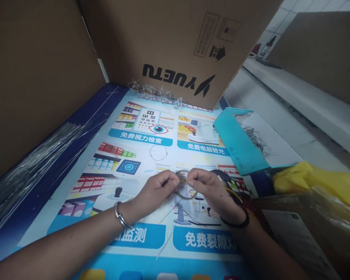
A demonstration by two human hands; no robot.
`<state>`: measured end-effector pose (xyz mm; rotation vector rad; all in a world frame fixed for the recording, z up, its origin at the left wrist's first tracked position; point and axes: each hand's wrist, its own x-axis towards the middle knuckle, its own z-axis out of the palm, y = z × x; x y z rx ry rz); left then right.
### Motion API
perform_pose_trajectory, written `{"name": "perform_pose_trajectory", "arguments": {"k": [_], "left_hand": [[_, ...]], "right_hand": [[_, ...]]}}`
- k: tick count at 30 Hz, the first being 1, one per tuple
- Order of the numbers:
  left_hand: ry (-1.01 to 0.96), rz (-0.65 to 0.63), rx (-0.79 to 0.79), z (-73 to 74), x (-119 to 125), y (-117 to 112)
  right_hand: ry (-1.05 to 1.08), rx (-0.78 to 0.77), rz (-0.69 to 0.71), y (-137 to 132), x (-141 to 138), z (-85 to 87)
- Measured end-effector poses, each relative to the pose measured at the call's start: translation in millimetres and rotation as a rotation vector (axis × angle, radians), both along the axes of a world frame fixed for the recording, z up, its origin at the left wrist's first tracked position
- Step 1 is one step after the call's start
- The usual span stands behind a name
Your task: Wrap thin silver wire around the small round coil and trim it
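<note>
Silvery ring (188,198) of what looks like thin wire sits between both hands, just above the printed sheet (147,165). Left hand (160,187): thumb and index pinched on its left edge. Right hand (209,191): thumb and fingers pinched at its upper right. Loose strand (168,238) trails below toward the sheet's bottom; can't tell if it's joined to the ring. Separate thin loop (158,153) lies flat on the sheet, beyond the hands.

Around: big cardboard box (175,35) at the back, lettering upside down, clump of wire scraps (160,91) at its foot. Long pale strands (41,167) bundled far left. Right side: teal card (242,144), dark wire tangle (255,139) just beside it, yellow wrapping (317,179) nearer. Metal bangle on left wrist, black band on right.
</note>
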<state>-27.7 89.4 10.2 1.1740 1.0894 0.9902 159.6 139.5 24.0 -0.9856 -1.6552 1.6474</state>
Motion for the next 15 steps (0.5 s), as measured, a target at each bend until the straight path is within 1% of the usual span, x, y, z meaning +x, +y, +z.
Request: {"name": "perform_pose_trajectory", "arguments": {"k": [2, 4, 6, 8, 12, 14, 15], "left_hand": [[-0.041, 0.036, -0.060, -1.9, 0, 3], [-0.085, 0.048, -0.098, -2.8, -1, 5], [-0.149, 0.035, -0.117, -3.2, -3, 6], [-0.244, 0.032, -0.144, -3.1, -5, 7], [-0.404, 0.111, -0.188, -3.5, -12, 14], [-0.462, 0.139, -0.175, -4.7, -14, 17], [-0.486, 0.150, -0.161, -5.4, -15, 18]], "right_hand": [[-0.106, 0.147, -0.027, 3, 0, 5.5], [-0.212, 0.291, -0.005, 5, 0, 9.8], [-0.280, 0.389, 0.024, 5, -1, 12.4], [-0.294, 0.449, -0.009, 5, 0, 14.3], [-0.241, 0.525, -0.192, -1, 6, 21.6], [-0.256, 0.559, -0.194, -6, 8, 26.5], [-0.275, 0.589, -0.154, -9, 8, 28.6]]}}
